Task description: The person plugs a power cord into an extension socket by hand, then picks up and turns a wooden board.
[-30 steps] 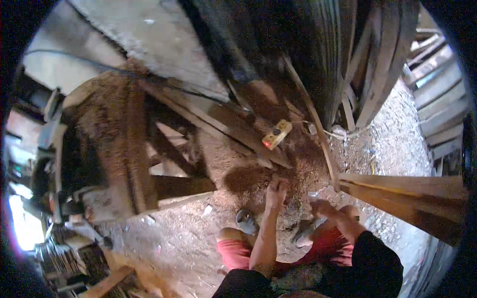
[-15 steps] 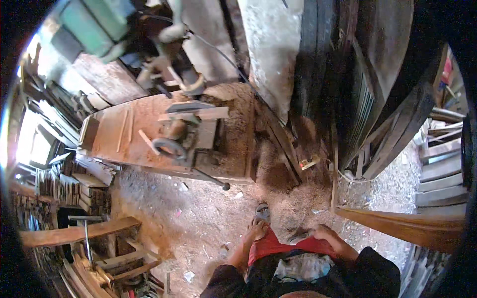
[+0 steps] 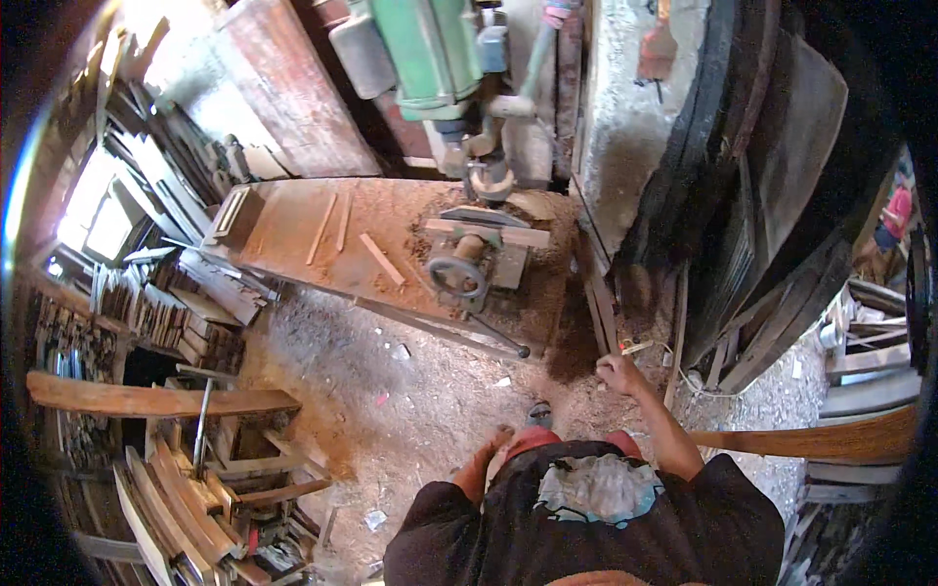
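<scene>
My right hand (image 3: 619, 373) reaches forward with its fingers curled in. Just beyond it is a small yellowish piece with a red spot (image 3: 637, 347), low by a dark post with a cord. Whether the fingers touch it or hold anything is hidden. My left hand (image 3: 500, 437) rests by my left thigh, next to the red shorts (image 3: 531, 443), fingers loosely extended with nothing seen in them. Ahead stands a green-bodied drilling machine (image 3: 430, 59) over a dusty bench. A vise with a handwheel (image 3: 457, 277) sits under it, with a wooden strip (image 3: 528, 236) across it.
Loose wood strips (image 3: 381, 259) lie on the workbench (image 3: 283, 230). A lever with a ball end (image 3: 524, 351) juts from its front. Wooden frames (image 3: 210, 488) stand at left, a long plank (image 3: 831, 437) at right. Tall boards lean at right; another person (image 3: 894, 215) is far right.
My right hand has left the red shorts and reached forward to the small yellowish piece. My left hand stays by my thigh. The view has turned left, bringing the machine nearer the middle.
</scene>
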Tool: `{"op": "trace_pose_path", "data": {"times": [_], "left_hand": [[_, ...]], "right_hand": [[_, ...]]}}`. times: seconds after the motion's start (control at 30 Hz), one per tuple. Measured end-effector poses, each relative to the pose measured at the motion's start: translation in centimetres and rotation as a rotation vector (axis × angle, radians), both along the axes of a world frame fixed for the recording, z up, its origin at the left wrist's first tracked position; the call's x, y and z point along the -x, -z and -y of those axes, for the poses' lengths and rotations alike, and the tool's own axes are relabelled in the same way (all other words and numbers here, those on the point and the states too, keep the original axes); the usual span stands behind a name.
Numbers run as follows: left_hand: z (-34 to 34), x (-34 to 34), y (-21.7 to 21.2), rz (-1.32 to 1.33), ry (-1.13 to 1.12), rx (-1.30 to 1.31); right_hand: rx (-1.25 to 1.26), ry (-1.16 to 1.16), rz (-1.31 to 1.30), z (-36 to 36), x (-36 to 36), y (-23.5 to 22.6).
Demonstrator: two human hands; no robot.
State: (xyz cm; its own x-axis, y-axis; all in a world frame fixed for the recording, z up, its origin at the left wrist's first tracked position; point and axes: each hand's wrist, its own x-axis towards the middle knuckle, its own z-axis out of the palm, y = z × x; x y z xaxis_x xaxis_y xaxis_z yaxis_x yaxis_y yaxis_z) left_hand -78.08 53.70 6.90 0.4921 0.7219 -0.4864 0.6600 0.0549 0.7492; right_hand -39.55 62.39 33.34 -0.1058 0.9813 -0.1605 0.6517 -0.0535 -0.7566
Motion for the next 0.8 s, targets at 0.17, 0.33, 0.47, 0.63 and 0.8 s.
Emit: {"op": "trace_pose_path", "data": {"times": [0.17,0.33,0.47,0.63,0.8], "left_hand": [[1.5,4.6,-4.6,0.039,-0.766,0.404],[5.3,5.7,-7.0,0.063,-0.994,0.6],[4.5,5.6,-5.5,0.068,-0.796,0.323],[-2.4,4.6,-16.7,0.572,-1.361,0.172],[-15.5,6.6,-25.4,0.594,-1.188,-0.225]], "right_hand": [[0.355,-0.305,0.344,5.7,0.3,3.9],[0.636,-0.503,0.362,9.5,-0.3,6.8],[0.193,-0.616,0.343,12.4,-4.5,11.7],[0.306,-0.41,0.404,10.0,-3.4,7.3],[0.461,-0.191,0.435,9.4,-2.9,7.2]]}}
